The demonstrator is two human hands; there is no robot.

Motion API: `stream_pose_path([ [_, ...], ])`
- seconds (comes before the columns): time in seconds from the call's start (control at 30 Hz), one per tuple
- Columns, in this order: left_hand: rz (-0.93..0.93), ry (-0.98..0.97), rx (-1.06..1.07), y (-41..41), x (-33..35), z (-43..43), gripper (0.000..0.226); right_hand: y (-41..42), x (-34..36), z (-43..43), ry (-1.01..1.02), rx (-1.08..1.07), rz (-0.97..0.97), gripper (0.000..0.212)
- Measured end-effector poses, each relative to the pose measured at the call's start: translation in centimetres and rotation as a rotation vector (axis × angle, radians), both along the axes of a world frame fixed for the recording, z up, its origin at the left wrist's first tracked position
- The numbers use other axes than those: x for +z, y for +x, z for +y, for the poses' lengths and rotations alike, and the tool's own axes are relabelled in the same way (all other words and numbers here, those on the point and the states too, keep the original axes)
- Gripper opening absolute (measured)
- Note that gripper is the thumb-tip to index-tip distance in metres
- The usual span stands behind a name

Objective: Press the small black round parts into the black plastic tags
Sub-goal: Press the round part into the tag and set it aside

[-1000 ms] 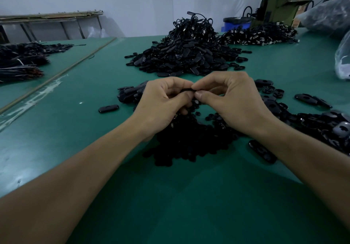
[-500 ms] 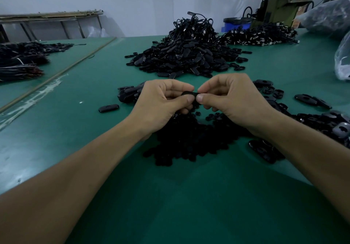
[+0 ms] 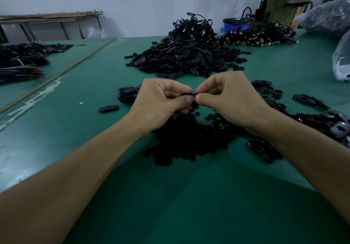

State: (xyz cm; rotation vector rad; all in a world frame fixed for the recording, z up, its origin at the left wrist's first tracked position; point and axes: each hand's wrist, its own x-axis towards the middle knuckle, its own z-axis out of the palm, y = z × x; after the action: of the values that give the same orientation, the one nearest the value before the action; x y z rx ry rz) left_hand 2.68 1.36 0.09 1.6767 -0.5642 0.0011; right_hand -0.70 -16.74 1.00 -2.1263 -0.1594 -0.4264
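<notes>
the left hand [image 3: 161, 101] and right hand [image 3: 232, 100] are curling round one black tag [image 3: 187, 94], pinching it at mid-frame above the pile of round parts [image 3: 189, 141] on the bench [image 3: 180, 196]. whether its part is seated is hidden. loose tags [image 3: 305, 99] at right are probably waiting.

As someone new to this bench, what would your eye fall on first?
The left hand and right hand meet at centre, both pinching one black tag above a pile of small round parts. Behind them a tall heap of corded tags rises on the green table.
</notes>
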Motion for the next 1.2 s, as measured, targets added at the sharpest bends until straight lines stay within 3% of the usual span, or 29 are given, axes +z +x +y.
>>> stream_pose_path([
  [0.77, -0.031, -0.004, 0.059, 0.2, 0.1, 0.0, 0.01, -0.4, 0.3, 0.2, 0.053, 0.031, -0.007, 0.009],
  [0.83, -0.074, 0.013, 0.14, 0.6, -0.2, 0.1, 0.014, -0.3, 0.2, 0.0, -0.037, 0.003, -0.05, 0.011],
  [0.93, -0.194, 0.069, 0.375, 1.6, -0.6, 1.0, 0.021, -0.2, 0.0, -0.9, -0.416, -0.128, -0.057, 0.028],
  [1.03, -0.237, 0.066, 0.564, 2.7, -0.4, 2.3, 0.022, -0.1, -0.3, -1.9, -0.816, -0.309, 0.15, 0.036],
  [1.1, -0.225, 0.085, 0.627, 3.3, -0.5, 3.0, 0.023, -0.3, -0.3, -2.1, -0.862, -0.334, 0.271, 0.036],
  [1.2, -0.189, 0.143, 0.668, 4.0, -0.9, 4.0, 0.024, -0.4, -0.1, -1.9, -0.805, -0.297, 0.245, 0.029],
])
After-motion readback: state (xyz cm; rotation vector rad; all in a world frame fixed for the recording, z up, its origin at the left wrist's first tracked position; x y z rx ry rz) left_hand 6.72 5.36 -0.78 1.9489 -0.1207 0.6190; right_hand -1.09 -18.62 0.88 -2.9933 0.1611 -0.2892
